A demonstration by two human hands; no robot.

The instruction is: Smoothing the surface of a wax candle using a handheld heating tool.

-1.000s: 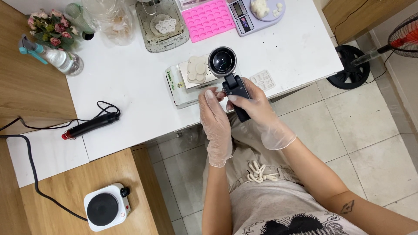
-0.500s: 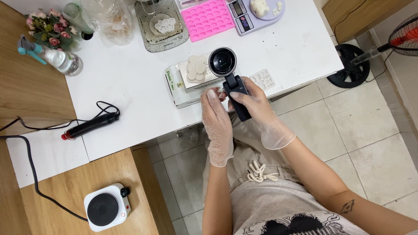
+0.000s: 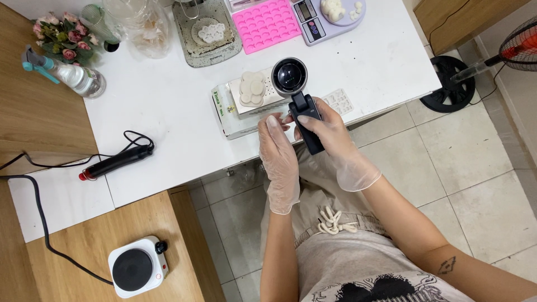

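My right hand (image 3: 330, 134), in a clear glove, grips the black handle of a small metal melting pot (image 3: 290, 75) whose round bowl hangs over the table's front edge. My left hand (image 3: 278, 154), also gloved, rests flat beside the handle with its fingertips touching it. Just left of the pot, a pale flower-shaped wax piece (image 3: 253, 88) lies on a white box (image 3: 235, 109).
On the white table (image 3: 168, 106) stand a pink silicone mould (image 3: 265, 25), a lilac kitchen scale (image 3: 327, 19) with white lumps, a metal tray (image 3: 207, 33), a spray bottle (image 3: 67, 72) and flowers (image 3: 56, 36). A black heat tool (image 3: 114, 162) and a small hotplate (image 3: 137, 271) lie left.
My left hand has slid a little up the handle toward the pot. The pot and my right hand have barely moved.
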